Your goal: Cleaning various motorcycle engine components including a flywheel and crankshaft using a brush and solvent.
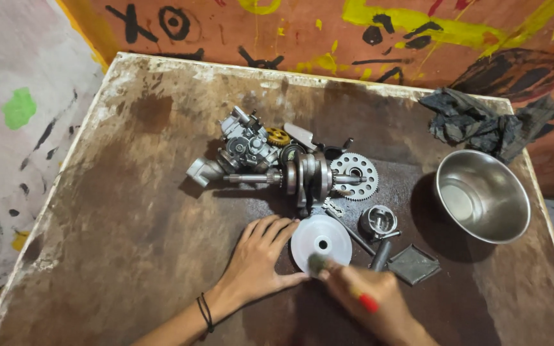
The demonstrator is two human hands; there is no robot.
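Note:
A pale round metal disc with a centre hole (320, 239) lies on the stained brown table (129, 211). My left hand (259, 257) rests flat beside it, fingers spread, thumb touching its lower edge. My right hand (370, 301) grips a small brush with a red handle (361, 298); its bristles (317, 263) touch the disc's lower rim. Behind the disc lie a crankshaft (306, 176), a toothed sprocket (355, 175), a carburettor (246, 146) and a piston (378, 222).
A steel bowl (482, 195) stands at the right, with a dark rag (482, 122) behind it. A flat grey metal piece (413, 263) and a dark rod (381, 254) lie right of the disc. A painted wall runs behind the table.

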